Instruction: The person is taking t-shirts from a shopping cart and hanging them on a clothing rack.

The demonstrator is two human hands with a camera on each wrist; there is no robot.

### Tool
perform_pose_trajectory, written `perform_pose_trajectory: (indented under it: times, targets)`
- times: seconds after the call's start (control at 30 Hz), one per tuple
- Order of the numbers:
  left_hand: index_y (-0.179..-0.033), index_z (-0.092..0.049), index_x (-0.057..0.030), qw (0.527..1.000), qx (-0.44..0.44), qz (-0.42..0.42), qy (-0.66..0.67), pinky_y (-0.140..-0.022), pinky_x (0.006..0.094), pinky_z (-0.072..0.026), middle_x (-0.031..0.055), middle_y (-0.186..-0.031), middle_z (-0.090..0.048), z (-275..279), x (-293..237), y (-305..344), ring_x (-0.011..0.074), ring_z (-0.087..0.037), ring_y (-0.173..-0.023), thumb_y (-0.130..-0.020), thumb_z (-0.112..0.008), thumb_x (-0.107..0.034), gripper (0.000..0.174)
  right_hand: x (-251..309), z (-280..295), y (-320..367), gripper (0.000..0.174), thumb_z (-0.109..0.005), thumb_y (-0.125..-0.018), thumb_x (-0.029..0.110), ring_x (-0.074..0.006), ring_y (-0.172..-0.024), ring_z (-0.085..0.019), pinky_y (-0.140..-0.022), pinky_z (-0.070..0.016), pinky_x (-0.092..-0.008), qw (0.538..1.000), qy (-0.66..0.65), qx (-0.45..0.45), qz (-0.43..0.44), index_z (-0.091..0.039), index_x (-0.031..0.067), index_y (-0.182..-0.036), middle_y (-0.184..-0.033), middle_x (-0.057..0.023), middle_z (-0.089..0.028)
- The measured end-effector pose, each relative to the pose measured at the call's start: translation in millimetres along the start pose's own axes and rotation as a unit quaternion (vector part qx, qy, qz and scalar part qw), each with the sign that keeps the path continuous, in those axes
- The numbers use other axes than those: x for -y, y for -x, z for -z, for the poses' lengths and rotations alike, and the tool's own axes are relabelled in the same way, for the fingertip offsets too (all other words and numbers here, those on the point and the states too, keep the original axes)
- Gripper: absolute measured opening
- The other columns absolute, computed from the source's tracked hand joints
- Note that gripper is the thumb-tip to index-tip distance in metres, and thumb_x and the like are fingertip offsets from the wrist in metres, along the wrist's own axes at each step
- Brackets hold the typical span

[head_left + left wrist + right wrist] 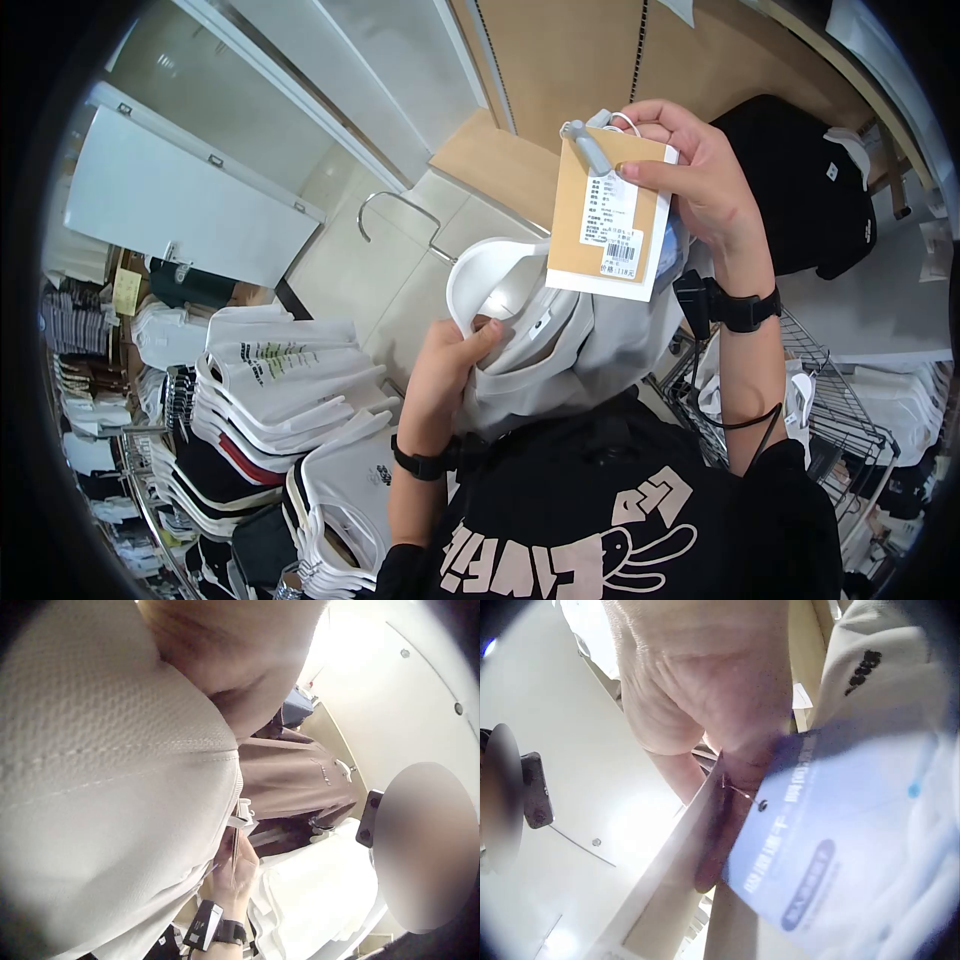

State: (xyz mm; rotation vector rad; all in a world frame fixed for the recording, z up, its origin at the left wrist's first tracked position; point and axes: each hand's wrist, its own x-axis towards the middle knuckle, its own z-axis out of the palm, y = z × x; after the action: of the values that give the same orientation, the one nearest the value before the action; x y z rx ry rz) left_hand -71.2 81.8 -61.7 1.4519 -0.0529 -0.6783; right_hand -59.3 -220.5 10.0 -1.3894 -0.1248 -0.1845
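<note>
A light grey shirt (625,345) hangs on a white plastic hanger (462,285) with a metal hook, held in front of the body. My left hand (440,370) grips the hanger and the shirt's collar side, thumb on top. My right hand (705,185) pinches the upper part of a brown and white price tag (568,240) between thumb and fingers. A grey security pin (590,150) lies at the tag's top. In the right wrist view, a blue and white tag (802,825) hangs on a string beside the hand, near the shirt's small dark print.
White shirts on hangers (270,350) crowd a rail at the lower left. A wire basket (825,400) with clothing stands at the right. A black garment (790,180) hangs behind my right hand, and a wooden ledge (495,165) runs along the wall.
</note>
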Motion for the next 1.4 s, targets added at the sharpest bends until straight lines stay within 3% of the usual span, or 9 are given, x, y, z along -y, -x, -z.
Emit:
perform_pose_trajectory:
  times: [0.6, 1.0, 1.07, 1.13, 1.2, 1.27, 1.3, 1.37, 1.4]
  targets:
    - [-0.112, -0.061, 0.0078, 1.000, -0.004, -0.010, 0.007, -0.077, 0.0281, -0.0487, 0.0106, -0.099, -0.066, 5.6, -5.6, 6.2, 0.0153, -0.062, -0.086, -0.090, -0.066, -0.025, 0.039, 2.6, 8.2, -7.7, 0.028, -0.070, -0.085, 0.008, -0.0114, -0.084, -0.065, -0.072, -0.0529, -0.0215, 0.998, -0.025, 0.005, 0.056, -0.060, -0.0042, -0.109, -0.097, -0.0114, -0.066]
    - [-0.101, -0.063, 0.0074, 0.999, -0.026, -0.022, -0.001, -0.071, 0.0252, -0.0462, 0.0064, -0.090, -0.065, 12.3, -8.1, 4.4, 0.0112, -0.059, -0.078, -0.091, -0.064, -0.023, 0.032, -0.8, 16.2, -3.1, 0.030, -0.070, -0.083, 0.006, -0.0117, -0.086, -0.065, -0.076, -0.0528, -0.0228, 0.997, -0.060, 0.028, 0.045, -0.059, -0.0044, -0.110, -0.098, -0.0104, -0.066]
    - [-0.094, -0.064, 0.0042, 0.991, -0.108, -0.038, -0.076, -0.065, 0.0230, -0.0418, 0.0020, -0.085, -0.061, 26.8, -12.4, -1.2, 0.0079, -0.053, -0.073, -0.091, -0.064, -0.022, 0.026, -11.7, 29.0, 22.9, 0.032, -0.069, -0.082, 0.003, -0.0121, -0.090, -0.064, -0.080, -0.0514, -0.0244, 0.995, -0.074, -0.002, 0.062, -0.059, -0.0035, -0.111, -0.099, -0.0084, -0.066]
    - [-0.090, -0.065, 0.0012, 0.980, -0.140, -0.089, -0.109, -0.062, 0.0224, -0.0378, -0.0022, -0.077, -0.057, 33.8, -26.3, -6.7, 0.0061, -0.048, -0.069, -0.092, -0.064, -0.024, 0.025, -41.7, 50.4, 56.5, 0.029, -0.070, -0.080, 0.000, -0.0121, -0.091, -0.063, -0.081, -0.0495, -0.0255, 0.996, -0.073, 0.020, 0.047, -0.062, -0.0016, -0.108, -0.099, -0.0067, -0.067]
    - [-0.087, -0.065, 0.0003, 0.957, -0.185, -0.136, -0.180, -0.059, 0.0239, -0.0367, -0.0044, -0.072, -0.054, 41.0, -45.1, -4.9, 0.0056, -0.047, -0.067, -0.092, -0.064, -0.025, 0.026, -74.5, 77.2, 78.8, 0.022, -0.069, -0.080, 0.000, -0.0112, -0.086, -0.063, -0.082, -0.0479, -0.0258, 0.991, 0.028, 0.111, -0.076, -0.065, 0.0003, -0.102, -0.093, -0.0051, -0.068]
    - [-0.087, -0.066, 0.0015, 0.949, -0.187, -0.168, -0.191, -0.055, 0.0244, -0.0351, -0.0052, -0.069, -0.052, 40.4, -57.6, -5.8, 0.0056, -0.045, -0.064, -0.092, -0.064, -0.027, 0.029, -121.8, 92.5, 85.7, 0.025, -0.071, -0.077, 0.004, -0.0129, -0.082, -0.063, -0.079, -0.0484, -0.0260, 0.955, 0.058, 0.100, -0.273, -0.066, -0.0022, -0.100, -0.088, -0.0086, -0.069]
    - [-0.088, -0.065, 0.0027, 0.942, -0.175, -0.184, -0.219, -0.055, 0.0245, -0.0355, -0.0046, -0.069, -0.053, 38.5, -61.8, -6.4, 0.0057, -0.044, -0.065, -0.093, -0.064, -0.028, 0.031, -143.0, 93.8, 84.0, 0.025, -0.071, -0.077, 0.004, -0.0129, -0.082, -0.063, -0.079, -0.0484, -0.0260, 0.956, 0.058, 0.110, -0.267, -0.066, -0.0022, -0.100, -0.088, -0.0086, -0.069]
    - [-0.088, -0.064, 0.0064, 0.926, -0.165, -0.192, -0.279, -0.056, 0.0252, -0.0388, -0.0029, -0.070, -0.055, 27.9, -71.4, -4.7, 0.0067, -0.044, -0.066, -0.093, -0.063, -0.028, 0.034, -183.9, 93.8, 83.3, 0.034, -0.073, -0.075, 0.009, -0.0158, -0.077, -0.064, -0.074, -0.0503, -0.0275, 0.899, 0.324, -0.003, -0.294, -0.065, -0.0058, -0.104, -0.084, -0.0143, -0.069]
    - [-0.088, -0.064, 0.0064, 0.924, -0.172, -0.200, -0.277, -0.056, 0.0252, -0.0388, -0.0029, -0.070, -0.055, 22.4, -73.7, -5.8, 0.0067, -0.044, -0.066, -0.093, -0.063, -0.028, 0.034, -210.4, 97.2, 82.6, 0.044, -0.075, -0.072, 0.012, -0.0258, -0.073, -0.066, -0.069, -0.0526, -0.0317, 0.878, 0.389, -0.038, -0.275, -0.062, -0.0067, -0.110, -0.086, -0.0206, -0.068]
